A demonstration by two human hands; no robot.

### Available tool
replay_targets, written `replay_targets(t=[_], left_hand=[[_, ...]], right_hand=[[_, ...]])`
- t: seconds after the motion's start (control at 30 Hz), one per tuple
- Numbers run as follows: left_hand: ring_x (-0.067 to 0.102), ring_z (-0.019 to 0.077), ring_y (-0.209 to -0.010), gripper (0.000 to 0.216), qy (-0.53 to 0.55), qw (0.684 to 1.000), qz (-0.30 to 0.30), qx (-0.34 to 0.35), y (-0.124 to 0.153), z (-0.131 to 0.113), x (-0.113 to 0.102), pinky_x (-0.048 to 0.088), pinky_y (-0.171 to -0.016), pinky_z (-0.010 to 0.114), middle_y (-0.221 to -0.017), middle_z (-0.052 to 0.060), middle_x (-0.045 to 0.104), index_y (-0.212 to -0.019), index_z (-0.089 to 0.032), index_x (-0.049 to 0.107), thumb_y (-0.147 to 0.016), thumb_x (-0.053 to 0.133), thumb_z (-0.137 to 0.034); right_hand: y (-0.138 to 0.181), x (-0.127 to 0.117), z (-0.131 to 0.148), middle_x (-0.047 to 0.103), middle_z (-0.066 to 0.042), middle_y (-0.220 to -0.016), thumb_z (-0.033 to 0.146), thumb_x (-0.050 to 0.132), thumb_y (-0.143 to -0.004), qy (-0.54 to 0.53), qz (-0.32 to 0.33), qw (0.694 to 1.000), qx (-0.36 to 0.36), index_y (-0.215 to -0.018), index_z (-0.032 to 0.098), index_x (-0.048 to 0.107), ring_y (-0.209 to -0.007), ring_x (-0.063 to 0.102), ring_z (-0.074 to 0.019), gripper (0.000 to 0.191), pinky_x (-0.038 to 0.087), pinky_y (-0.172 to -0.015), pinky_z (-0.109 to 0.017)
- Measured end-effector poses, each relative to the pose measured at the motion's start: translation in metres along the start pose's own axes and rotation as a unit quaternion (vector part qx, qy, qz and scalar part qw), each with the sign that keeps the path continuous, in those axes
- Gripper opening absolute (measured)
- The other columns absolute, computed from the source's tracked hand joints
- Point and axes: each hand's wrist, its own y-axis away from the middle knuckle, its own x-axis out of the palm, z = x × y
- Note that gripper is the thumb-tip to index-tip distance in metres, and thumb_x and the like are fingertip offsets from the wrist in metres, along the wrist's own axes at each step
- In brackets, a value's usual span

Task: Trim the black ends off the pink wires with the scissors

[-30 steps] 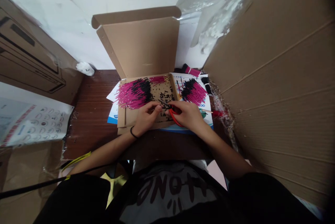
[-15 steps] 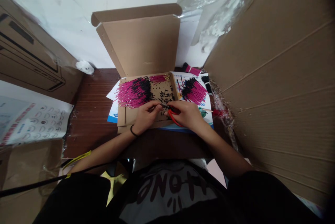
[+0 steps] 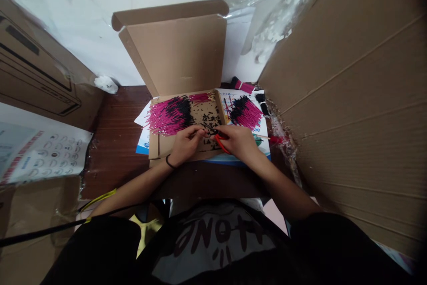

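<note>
My left hand (image 3: 185, 144), with a dark band at its wrist, is closed in a pinch over the open cardboard box (image 3: 156, 151). What sits between its fingertips is too small to make out. My right hand (image 3: 238, 140) is wrapped round a red-handled hand tool (image 3: 221, 143) like snips or pliers; its dark head points at my left fingertips. Short black bits (image 3: 211, 118) lie scattered in the box under both hands. Left of them is a big pile of magenta wires with black ends (image 3: 167, 116). A smaller pile of such wires (image 3: 247, 112) lies at the right on printed paper.
The box lid (image 3: 180, 54) stands up at the back. A tied magenta bundle (image 3: 243, 86) and a black bundle (image 3: 262, 103) lie at the back right. Large cardboard (image 3: 360, 98) walls the right side; a printed carton (image 3: 40, 67) stands left on the brown table (image 3: 113, 134).
The view has shifted slightly. The tool's head has drawn back a little from my left fingertips, and its red handles look closer together. Both hands stay over the box.
</note>
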Motion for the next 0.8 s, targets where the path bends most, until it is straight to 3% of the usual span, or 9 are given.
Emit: replay_targets(t=[0.17, 0.47, 0.63, 0.8], left_hand=[[0.059, 0.0117, -0.060, 0.036, -0.001, 1.000, 0.008, 0.012, 0.000, 0.001, 0.000, 0.046, -0.057, 0.023, -0.070, 0.004, 0.069, -0.085, -0.015, 0.066, -0.090, 0.048, -0.045], [0.060, 0.0124, -0.060, 0.038, -0.017, 0.999, 0.019, 0.038, 0.000, -0.002, -0.001, 0.044, -0.056, 0.023, -0.068, 0.004, 0.067, -0.078, -0.016, 0.064, -0.091, 0.046, -0.047], [0.060, 0.0125, -0.062, 0.041, -0.015, 0.999, 0.035, 0.036, 0.000, 0.000, 0.000, 0.044, -0.057, 0.023, -0.068, 0.004, 0.067, -0.075, -0.016, 0.063, -0.091, 0.045, -0.048], [0.057, 0.0117, -0.060, 0.039, 0.004, 0.999, 0.029, 0.022, 0.000, 0.004, 0.001, 0.043, -0.056, 0.023, -0.069, 0.004, 0.066, -0.082, -0.016, 0.063, -0.092, 0.043, -0.048]], right_hand=[[-0.002, -0.006, 0.005, 0.075, -0.007, -0.090, 0.046, 0.064, -0.079, -0.014, -0.013, 1.000, 0.017, -0.101, 0.022, 0.073, -0.078, 0.068, -0.0204, 0.033, 0.043, -0.063, -0.027], [0.000, -0.004, 0.006, 0.074, -0.006, -0.097, 0.046, 0.064, -0.080, -0.019, 0.023, 1.000, 0.000, -0.104, 0.024, 0.072, -0.085, 0.068, -0.0205, 0.034, 0.044, -0.067, -0.027], [0.001, 0.002, 0.002, 0.075, -0.005, -0.092, 0.045, 0.060, -0.083, 0.021, 0.039, 0.999, -0.008, -0.099, 0.024, 0.072, -0.080, 0.067, -0.0198, 0.028, 0.039, -0.061, -0.026], [0.001, 0.003, 0.002, 0.075, -0.005, -0.088, 0.043, 0.062, -0.082, 0.014, 0.004, 1.000, -0.002, -0.097, 0.023, 0.072, -0.076, 0.067, -0.0194, 0.027, 0.038, -0.060, -0.026]])
